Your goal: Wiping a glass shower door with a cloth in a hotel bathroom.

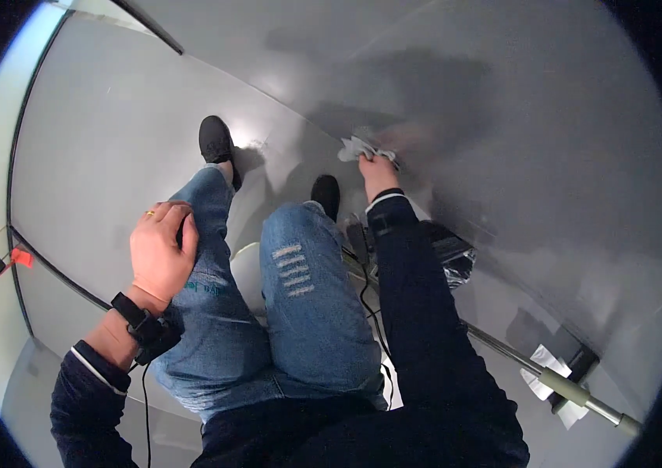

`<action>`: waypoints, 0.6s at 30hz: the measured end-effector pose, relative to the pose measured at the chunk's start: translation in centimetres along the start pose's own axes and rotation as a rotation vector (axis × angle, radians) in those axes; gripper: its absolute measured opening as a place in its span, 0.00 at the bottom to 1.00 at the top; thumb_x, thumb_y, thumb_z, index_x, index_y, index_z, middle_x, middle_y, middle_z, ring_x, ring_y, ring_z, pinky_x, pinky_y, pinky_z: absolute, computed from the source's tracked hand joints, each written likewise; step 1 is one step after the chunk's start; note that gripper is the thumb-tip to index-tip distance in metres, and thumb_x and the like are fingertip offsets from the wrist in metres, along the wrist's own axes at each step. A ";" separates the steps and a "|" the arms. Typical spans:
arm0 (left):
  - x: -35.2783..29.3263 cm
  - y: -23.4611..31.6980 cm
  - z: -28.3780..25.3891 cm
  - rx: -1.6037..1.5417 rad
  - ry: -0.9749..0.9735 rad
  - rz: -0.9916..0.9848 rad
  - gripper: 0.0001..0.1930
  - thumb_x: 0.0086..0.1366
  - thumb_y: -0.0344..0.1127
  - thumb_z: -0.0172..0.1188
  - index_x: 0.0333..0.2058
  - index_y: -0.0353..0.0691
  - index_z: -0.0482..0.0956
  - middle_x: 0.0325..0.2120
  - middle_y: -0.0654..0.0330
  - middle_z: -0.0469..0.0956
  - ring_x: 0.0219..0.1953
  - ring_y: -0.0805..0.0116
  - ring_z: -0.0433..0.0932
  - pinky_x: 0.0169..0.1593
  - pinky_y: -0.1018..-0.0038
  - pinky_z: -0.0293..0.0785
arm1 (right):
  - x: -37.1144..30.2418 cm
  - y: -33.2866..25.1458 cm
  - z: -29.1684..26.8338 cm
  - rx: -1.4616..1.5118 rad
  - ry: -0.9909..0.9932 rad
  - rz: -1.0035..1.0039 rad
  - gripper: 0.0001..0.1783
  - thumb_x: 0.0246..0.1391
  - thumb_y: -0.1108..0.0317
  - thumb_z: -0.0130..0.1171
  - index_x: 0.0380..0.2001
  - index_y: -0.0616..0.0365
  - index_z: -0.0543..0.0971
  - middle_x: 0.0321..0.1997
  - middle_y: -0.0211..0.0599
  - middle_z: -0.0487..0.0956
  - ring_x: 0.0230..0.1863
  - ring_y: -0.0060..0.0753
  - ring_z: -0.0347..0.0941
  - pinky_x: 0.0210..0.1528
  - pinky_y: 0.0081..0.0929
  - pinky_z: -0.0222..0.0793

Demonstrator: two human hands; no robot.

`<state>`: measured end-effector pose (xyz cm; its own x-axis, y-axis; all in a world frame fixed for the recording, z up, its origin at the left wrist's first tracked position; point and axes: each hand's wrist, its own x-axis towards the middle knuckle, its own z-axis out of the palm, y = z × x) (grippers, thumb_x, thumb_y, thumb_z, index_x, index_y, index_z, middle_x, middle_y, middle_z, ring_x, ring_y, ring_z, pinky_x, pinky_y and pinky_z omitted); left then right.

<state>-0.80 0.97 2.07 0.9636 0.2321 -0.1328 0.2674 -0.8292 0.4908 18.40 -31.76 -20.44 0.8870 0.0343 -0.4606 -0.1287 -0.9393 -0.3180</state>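
My right hand (378, 169) reaches forward past my knee, its fingers closed round a crumpled whitish cloth or tissue (356, 148). The cloth is close to a glossy grey surface (565, 117), where a blurred reflection shows beside it; whether they touch I cannot tell. My left hand (161, 248) rests on my left thigh, fingers laid over the jeans and thumb apart. Something dark shows between thumb and forefinger, too small to make out. A black strapped device (146, 327) sits on my left wrist, with a cable hanging near it.
Shiny dark plastic (456, 261) lies beside my right forearm. Farther right, a metal pole with a greenish grip (565, 386) runs over white paper-like pieces (545, 366) and a black object. An orange-red tag (21, 257) and a red cord are at the far left.
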 end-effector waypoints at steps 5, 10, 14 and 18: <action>0.2 0.3 -0.2 -0.024 0.014 0.017 0.04 0.56 0.29 0.53 0.29 0.37 0.75 0.30 0.56 0.77 0.35 0.53 0.75 0.42 0.63 0.71 | 2.1 -5.4 2.7 0.293 0.058 -0.215 0.22 0.53 0.55 0.54 0.38 0.67 0.78 0.37 0.55 0.79 0.43 0.51 0.75 0.44 0.37 0.68; -0.4 -0.1 -0.1 -0.018 -0.003 -0.019 0.03 0.55 0.29 0.53 0.28 0.37 0.75 0.31 0.57 0.78 0.35 0.55 0.75 0.42 0.64 0.71 | 2.2 -10.6 4.3 0.331 -0.054 -0.192 0.20 0.52 0.56 0.56 0.36 0.65 0.79 0.34 0.52 0.80 0.39 0.49 0.77 0.42 0.36 0.68; 0.0 0.2 0.2 -0.043 0.002 0.003 0.03 0.55 0.29 0.54 0.28 0.37 0.75 0.31 0.57 0.78 0.35 0.55 0.75 0.41 0.64 0.71 | 3.9 -12.4 5.0 0.254 -0.003 -0.220 0.23 0.49 0.52 0.58 0.34 0.65 0.79 0.35 0.55 0.79 0.43 0.54 0.74 0.47 0.42 0.67; 0.2 0.2 0.3 -0.039 -0.003 -0.003 0.03 0.55 0.28 0.54 0.28 0.37 0.75 0.31 0.58 0.78 0.35 0.56 0.75 0.41 0.65 0.71 | 4.0 -14.5 5.1 0.347 -0.002 -0.240 0.23 0.49 0.52 0.58 0.32 0.66 0.79 0.34 0.56 0.78 0.41 0.53 0.75 0.43 0.39 0.69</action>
<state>-0.60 0.72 1.92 0.9627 0.2335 -0.1369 0.2704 -0.8080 0.5235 21.53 -16.20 -21.91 0.9092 0.2393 -0.3408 -0.0605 -0.7338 -0.6766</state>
